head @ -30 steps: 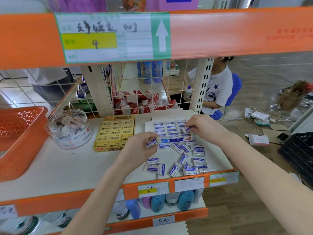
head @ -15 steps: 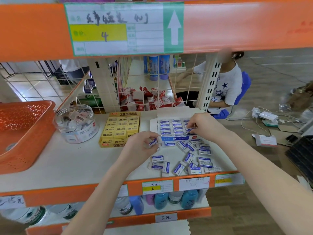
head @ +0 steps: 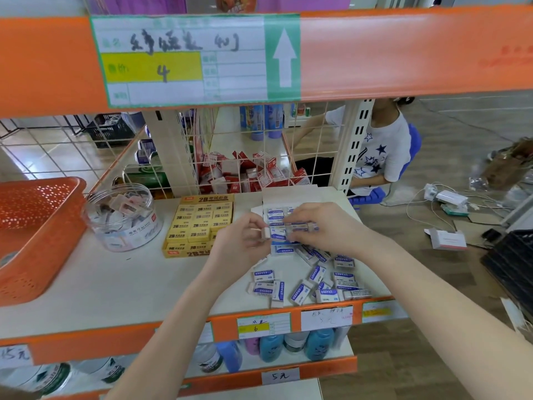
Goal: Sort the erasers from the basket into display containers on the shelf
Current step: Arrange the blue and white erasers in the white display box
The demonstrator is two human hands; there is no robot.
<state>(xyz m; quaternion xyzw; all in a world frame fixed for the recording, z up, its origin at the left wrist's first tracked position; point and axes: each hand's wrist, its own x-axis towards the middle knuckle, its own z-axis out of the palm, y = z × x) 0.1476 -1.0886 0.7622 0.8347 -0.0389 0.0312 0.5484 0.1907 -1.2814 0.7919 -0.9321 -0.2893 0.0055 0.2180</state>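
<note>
- Nearest the camera, the front edge of the shelf [head: 115,284] carries price tags [head: 264,326], with bottles [head: 271,347] standing on the level below.
- Loose erasers [head: 311,281] lie scattered on the shelf's front right, white with blue bands, several overlapping.
- The left hand [head: 245,243] pinches a white eraser [head: 266,233] between thumb and fingertips, above the shelf.
- The right hand [head: 326,226], close beside the left, curls its fingers round a second eraser [head: 300,228] over the front of the display box [head: 288,194].
- That white box, its flap open, holds rows of erasers lying flat.
- To its left stand a yellow 2B box [head: 199,223], then a clear tub [head: 124,217] — and the orange basket [head: 37,235] at the far left.
- Behind a wire grid [head: 311,145], red-and-white packets [head: 245,171] are heaped; beyond them sits a person in a star-print shirt [head: 383,151].
</note>
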